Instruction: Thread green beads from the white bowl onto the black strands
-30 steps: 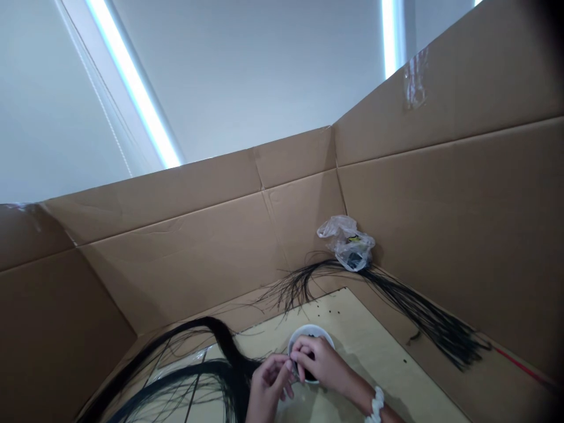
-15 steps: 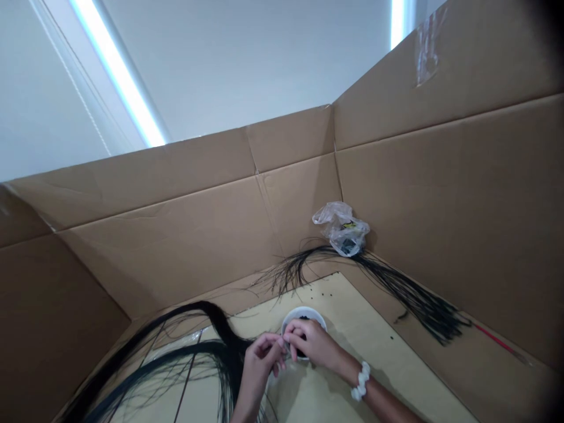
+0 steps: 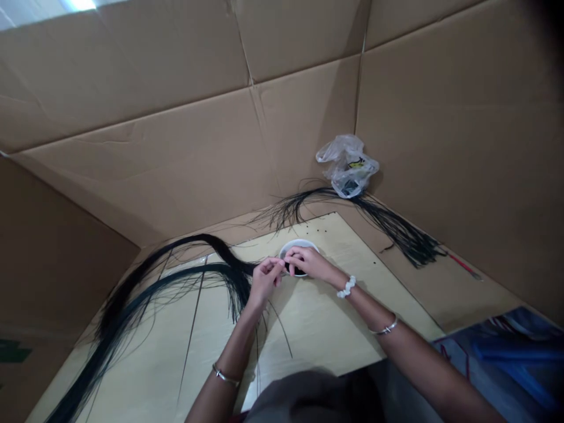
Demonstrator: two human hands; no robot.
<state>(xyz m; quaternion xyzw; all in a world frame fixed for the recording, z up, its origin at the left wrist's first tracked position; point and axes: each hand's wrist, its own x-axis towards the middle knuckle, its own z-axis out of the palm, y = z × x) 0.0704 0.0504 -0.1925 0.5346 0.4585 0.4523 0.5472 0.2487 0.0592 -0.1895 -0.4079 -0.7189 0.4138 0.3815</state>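
Observation:
My left hand (image 3: 265,279) and my right hand (image 3: 306,261) meet with pinched fingertips above a small white bowl (image 3: 297,243). Dark contents show inside the bowl, partly hidden by my fingers. Whether my fingers hold a thin strand is too fine to tell. A long bundle of black fibres (image 3: 176,282) sweeps across the board to the left, its loose ends hanging close to my left hand. A second black fibre bundle (image 3: 388,223) lies along the far edge.
A pale wooden board (image 3: 326,335) with small dark specks lies inside tall cardboard walls (image 3: 176,153). A clear plastic bag (image 3: 348,167) sits in the far corner. A thin red stick (image 3: 462,265) lies right, and blue-patterned material (image 3: 506,358) shows lower right.
The view has tilted down, so the bowl, bag and fibres sit higher in the picture and more of my forearms shows. My hands remain together at the bowl.

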